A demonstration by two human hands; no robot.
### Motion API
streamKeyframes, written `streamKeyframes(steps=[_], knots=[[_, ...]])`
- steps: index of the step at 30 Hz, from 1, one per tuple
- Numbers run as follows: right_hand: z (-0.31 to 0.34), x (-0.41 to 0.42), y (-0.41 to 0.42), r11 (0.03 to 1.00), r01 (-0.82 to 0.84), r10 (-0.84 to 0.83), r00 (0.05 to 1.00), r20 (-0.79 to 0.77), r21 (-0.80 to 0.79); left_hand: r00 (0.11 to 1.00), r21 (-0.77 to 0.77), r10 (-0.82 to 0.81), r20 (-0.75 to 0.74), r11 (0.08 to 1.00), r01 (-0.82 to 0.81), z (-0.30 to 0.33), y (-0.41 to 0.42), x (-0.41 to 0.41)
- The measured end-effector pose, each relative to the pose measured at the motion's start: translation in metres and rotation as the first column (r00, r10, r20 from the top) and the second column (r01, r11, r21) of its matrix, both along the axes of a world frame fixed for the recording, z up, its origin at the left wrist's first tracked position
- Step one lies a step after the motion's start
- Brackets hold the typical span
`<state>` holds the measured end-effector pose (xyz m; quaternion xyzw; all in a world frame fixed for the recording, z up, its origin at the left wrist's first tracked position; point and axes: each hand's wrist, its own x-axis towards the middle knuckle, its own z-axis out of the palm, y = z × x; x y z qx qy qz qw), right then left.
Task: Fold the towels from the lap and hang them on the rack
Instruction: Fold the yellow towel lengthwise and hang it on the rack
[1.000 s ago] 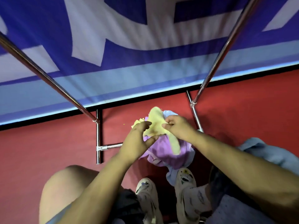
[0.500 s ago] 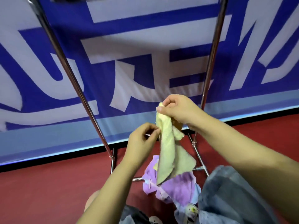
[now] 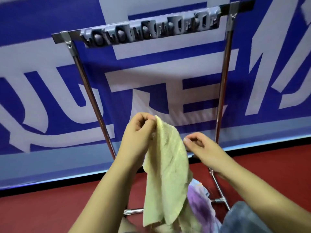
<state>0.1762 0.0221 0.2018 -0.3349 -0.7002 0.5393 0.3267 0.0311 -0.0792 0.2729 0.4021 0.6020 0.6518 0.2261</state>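
Observation:
A pale yellow towel [image 3: 166,174] hangs in front of me over my lap. My left hand [image 3: 138,133] pinches its top corner and holds it up. My right hand [image 3: 198,145] is just right of the towel, thumb and forefinger pinched together at its right edge. A purple towel [image 3: 200,204] lies bunched on my lap below, partly hidden by the yellow one. The metal rack [image 3: 90,98] stands straight ahead, its top bar [image 3: 239,7] high above both hands and bare of towels.
A grey strip of clips [image 3: 151,29] runs along the rack's top bar. Behind the rack hangs a blue and white banner [image 3: 42,81] above a red floor [image 3: 42,212]. Blue-grey cloth [image 3: 244,221] lies at the lower right by my right forearm.
The yellow towel came up off the lap pile. Its top passed from my right hand to my left, and my right hand dropped to its right edge. My view tilted up to the rack's top bar.

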Motion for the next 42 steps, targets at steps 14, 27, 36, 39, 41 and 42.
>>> streamKeyframes(steps=[14,27,36,39,41,42], knots=[[-0.01,-0.006,-0.015,0.902,-0.134,0.016,0.96,-0.279,-0.41,0.999,0.019,0.036,0.006,0.999,-0.036,0.016,0.009,-0.009],[0.01,-0.035,0.014,0.904,0.118,-0.258,0.917,-0.303,-0.412,0.976,-0.098,-0.217,0.019,0.971,0.218,-0.011,0.011,-0.015],[0.067,-0.027,0.007,0.898,-0.268,0.275,0.961,0.032,0.35,0.965,-0.137,-0.183,-0.187,0.978,0.159,-0.02,0.006,-0.029],[0.075,-0.027,0.003,0.876,-0.375,0.391,0.92,0.008,0.304,0.911,-0.143,-0.385,-0.144,0.919,0.366,-0.014,0.008,-0.032],[0.079,-0.026,0.006,0.855,-0.421,0.433,0.901,0.032,0.303,0.882,-0.171,-0.46,-0.106,0.882,0.44,-0.013,0.008,-0.035],[0.081,-0.025,0.008,0.839,-0.448,0.453,0.889,0.061,0.309,0.879,-0.183,-0.465,-0.107,0.878,0.442,-0.013,0.007,-0.038]])
